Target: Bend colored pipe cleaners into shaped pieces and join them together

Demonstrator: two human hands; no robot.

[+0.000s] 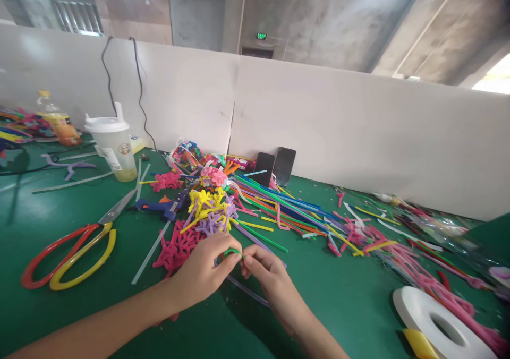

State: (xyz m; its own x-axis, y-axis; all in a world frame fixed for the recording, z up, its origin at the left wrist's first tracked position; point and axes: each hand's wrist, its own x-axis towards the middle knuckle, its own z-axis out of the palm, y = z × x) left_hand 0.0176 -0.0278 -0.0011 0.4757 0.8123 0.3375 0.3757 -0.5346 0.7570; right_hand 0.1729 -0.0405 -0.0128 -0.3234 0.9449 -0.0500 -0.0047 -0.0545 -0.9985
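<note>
On the far left stands a yellow-capped bottle (59,121), its contents unclear; right of it, a lidded cup (111,149) holds a little yellowish liquid (126,175). Near the middle, the left hand (209,261) and right hand (269,274) both pinch a green pipe cleaner (231,251).

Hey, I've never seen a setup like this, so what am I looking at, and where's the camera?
No machine here, just a person's two bare hands: the left hand and the right hand. The one picture comes from a camera on that person's head, looking forward and down. The left hand pinches a small green piece, and the right hand's fingertips are at its end. On the green table lie colourful fuzzy sticks, scissors, a blue glue gun and a white roll; a lidded cup stands behind the scissors.
</note>
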